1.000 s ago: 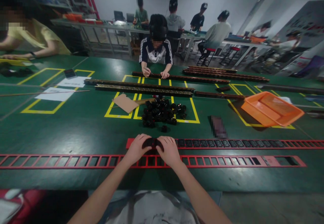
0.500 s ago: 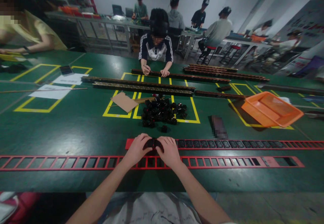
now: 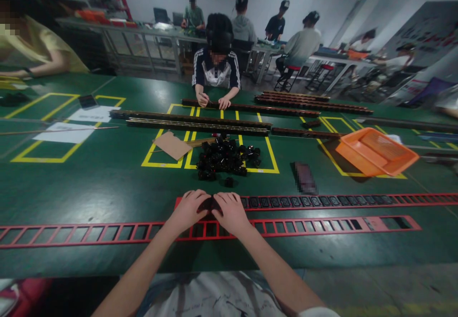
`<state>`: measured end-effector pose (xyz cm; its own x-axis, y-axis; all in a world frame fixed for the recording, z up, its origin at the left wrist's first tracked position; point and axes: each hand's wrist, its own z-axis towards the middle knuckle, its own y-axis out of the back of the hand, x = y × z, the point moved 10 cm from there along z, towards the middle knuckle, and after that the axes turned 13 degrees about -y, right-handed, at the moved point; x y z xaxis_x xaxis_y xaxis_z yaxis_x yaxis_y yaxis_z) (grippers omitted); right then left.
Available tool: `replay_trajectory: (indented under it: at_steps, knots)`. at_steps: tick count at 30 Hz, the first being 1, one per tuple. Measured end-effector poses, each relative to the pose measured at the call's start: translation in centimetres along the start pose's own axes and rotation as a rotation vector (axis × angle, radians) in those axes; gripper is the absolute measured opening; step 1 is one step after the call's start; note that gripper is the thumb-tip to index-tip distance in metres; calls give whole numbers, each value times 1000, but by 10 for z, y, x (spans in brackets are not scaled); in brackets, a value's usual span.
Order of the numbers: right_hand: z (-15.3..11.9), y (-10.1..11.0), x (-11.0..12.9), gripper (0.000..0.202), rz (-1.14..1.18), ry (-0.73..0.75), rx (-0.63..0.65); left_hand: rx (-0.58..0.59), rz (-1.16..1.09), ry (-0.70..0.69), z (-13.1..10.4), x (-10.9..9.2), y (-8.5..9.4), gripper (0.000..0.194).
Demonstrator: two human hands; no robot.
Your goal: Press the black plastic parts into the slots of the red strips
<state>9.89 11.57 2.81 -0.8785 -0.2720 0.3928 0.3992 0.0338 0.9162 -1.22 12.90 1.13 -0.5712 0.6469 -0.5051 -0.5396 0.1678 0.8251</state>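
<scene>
Holding: blk part (image 3: 205,205), betw both hands at L end of far red strip (image 3: 178,202), mostly covered.
L hand (image 3: 189,208): curled round blk part's L side.
R hand (image 3: 229,212): same grip, R side, close to L hand.
Far red strip bays: row of blk inserts (image 3: 265,202), R of R hand.
Near red strip (image 3: 414,222): near side, roughly parallel.
Pile: blk pcs (image 3: 222,158) heaped beyond hands; loose blk pc (image 3: 229,182) just this side.
R of pile: blurred dk flat item (image 3: 305,177), then orange bin (image 3: 354,152).
L of pile: cardboard pc (image 3: 172,145).
Surface (image 3: 107,183): green, w/ yellow tape outlines (image 3: 39,161).
Opp side: co-worker (image 3: 216,71), both hands at dk rail (image 3: 272,110).
</scene>
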Motion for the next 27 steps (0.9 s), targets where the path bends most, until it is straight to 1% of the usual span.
replay_trajectory:
  at_steps: [4, 8, 10, 16, 27]
  knots:
    - [2, -3, 2, 41, -6, 7, 5, -4, -40, 7, -6, 7, 2, 47]
    - [2, -1, 0, 38, 14, -8, 2, -35, -83, 18, -11, 12, 2, 37]
    - [2, -1, -1, 37, 17, -13, 3, -42, -81, 13, -11, 12, 2, 33]
    - [2, -2, -2, 37, 29, -18, -4, -47, -64, 10, -10, 10, 2, 31]
    - [5, -1, -3, 35, 44, -49, -5, -50, -50, 17, -11, 14, 0, 32]
